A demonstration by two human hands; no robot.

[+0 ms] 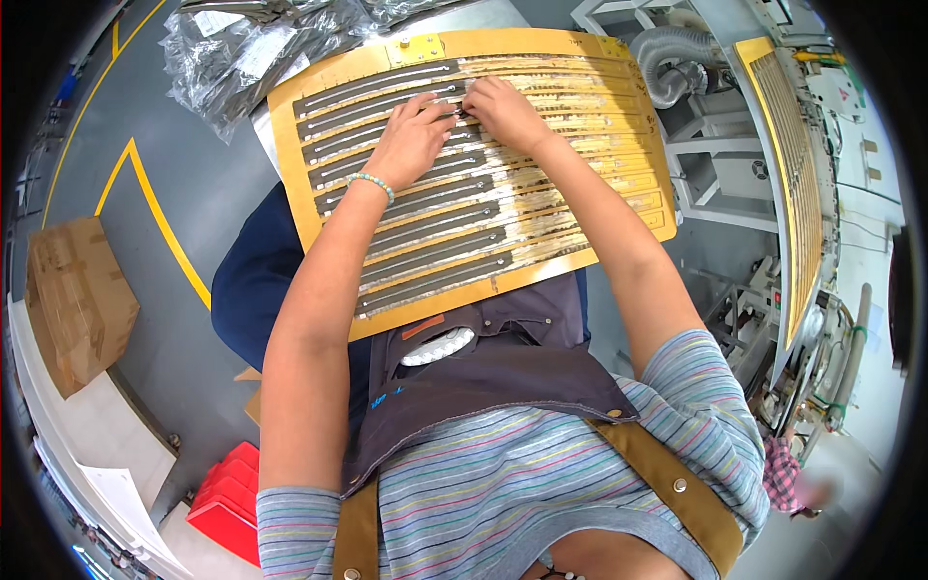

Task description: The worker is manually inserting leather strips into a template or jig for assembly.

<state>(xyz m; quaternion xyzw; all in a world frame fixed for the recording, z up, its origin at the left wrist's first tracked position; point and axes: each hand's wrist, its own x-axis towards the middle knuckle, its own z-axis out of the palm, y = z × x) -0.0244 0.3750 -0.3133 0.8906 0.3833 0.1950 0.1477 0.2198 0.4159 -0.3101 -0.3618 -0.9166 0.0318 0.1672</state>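
Note:
A yellow board (pixel 657 208) with parallel slots lies tilted in front of me. Dark grey strips (pixel 425 246), each with a thin pale line along it, fill the left part of its slots. My left hand (pixel 414 143) rests over the upper strips, fingers bent, its thumb and index finger closed near a strip's right end. Right beside it, my right hand (pixel 503 111) has its fingertips pinched together. Both sets of fingertips nearly meet at a small dark piece, too small and covered to name. The slots on the right part show bare yellow and whitish, worn patches.
Clear plastic bags (pixel 242 58) with dark contents lie beyond the board's upper left. A cardboard box (pixel 82 300) and red bins (pixel 229 503) stand at left. On the right are a ribbed grey hose (pixel 667 63), another slotted yellow board (pixel 788 174) and a person in a checked shirt (pixel 781 474).

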